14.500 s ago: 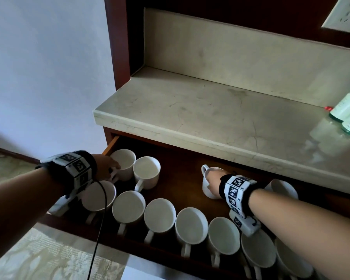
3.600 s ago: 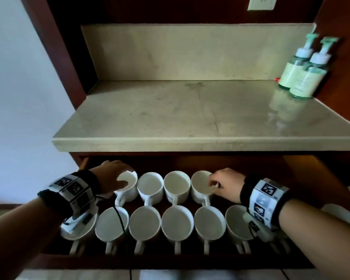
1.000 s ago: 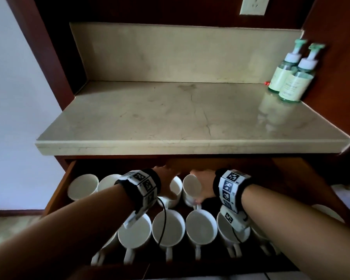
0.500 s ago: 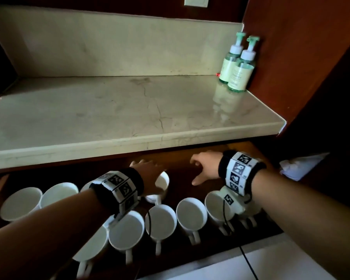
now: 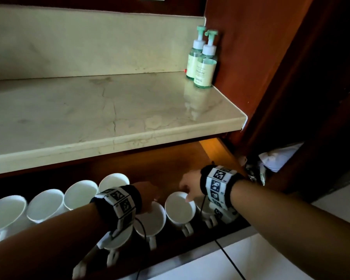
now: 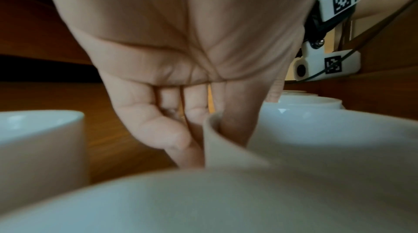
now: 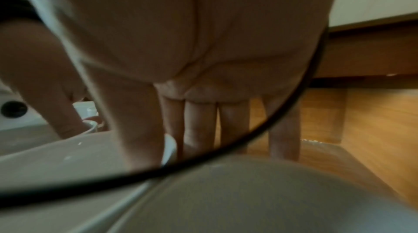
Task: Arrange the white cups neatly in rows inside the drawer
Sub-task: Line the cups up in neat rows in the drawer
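Observation:
White cups stand in two rows in the open wooden drawer. The back row runs along the left. My left hand pinches the rim of a front-row cup; in the left wrist view the thumb is inside this cup and the fingers outside. My right hand pinches the rim of the neighbouring cup on the right. The right wrist view shows its thumb inside that cup and its fingers outside.
A marble counter overhangs the drawer's back. Two green pump bottles stand at its right rear. Bare drawer floor lies behind the right hand. One more cup sits under my right wrist. A cable crosses the right wrist view.
The left hand left a back-row cup and the right hand came down from over the bare floor; both now pinch front-row cup rims. The view swung right.

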Motion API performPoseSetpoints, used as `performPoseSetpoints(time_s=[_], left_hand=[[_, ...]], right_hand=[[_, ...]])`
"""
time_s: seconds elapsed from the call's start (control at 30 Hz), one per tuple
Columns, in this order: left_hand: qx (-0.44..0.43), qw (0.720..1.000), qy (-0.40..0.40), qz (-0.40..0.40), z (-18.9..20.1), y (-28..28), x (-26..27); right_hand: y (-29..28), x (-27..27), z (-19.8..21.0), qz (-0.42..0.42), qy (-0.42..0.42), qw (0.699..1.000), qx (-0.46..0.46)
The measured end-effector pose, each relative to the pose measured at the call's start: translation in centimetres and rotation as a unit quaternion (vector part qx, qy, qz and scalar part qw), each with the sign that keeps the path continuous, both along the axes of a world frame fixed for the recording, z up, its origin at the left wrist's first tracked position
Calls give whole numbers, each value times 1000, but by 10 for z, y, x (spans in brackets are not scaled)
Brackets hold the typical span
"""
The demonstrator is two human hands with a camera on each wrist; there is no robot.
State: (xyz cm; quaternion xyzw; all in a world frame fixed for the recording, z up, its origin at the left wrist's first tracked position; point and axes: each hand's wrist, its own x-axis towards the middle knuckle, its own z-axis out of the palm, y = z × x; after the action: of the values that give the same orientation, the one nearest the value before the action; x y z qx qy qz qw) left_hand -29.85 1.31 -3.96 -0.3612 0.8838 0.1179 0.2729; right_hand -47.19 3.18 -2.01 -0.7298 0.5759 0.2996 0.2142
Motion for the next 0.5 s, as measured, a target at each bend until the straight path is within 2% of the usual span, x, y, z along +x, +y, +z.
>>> performPoseSetpoints(time_s=[0.23,0.3,0.4,0.5], left_hand=[[10,999,0,38,4,4,0],[24,998,7,51,8,2,-6],[6,995,65,72,20,6,-28],[-3,993,102,59,29,16,-61]], right_hand=[[-7,14,-7,74,53,996,11],[-10,8,-1,62,39,997,20],[-18,-20,11,-2,-25,999,-21],[-14,-51,31,-3,19,999,-43]])
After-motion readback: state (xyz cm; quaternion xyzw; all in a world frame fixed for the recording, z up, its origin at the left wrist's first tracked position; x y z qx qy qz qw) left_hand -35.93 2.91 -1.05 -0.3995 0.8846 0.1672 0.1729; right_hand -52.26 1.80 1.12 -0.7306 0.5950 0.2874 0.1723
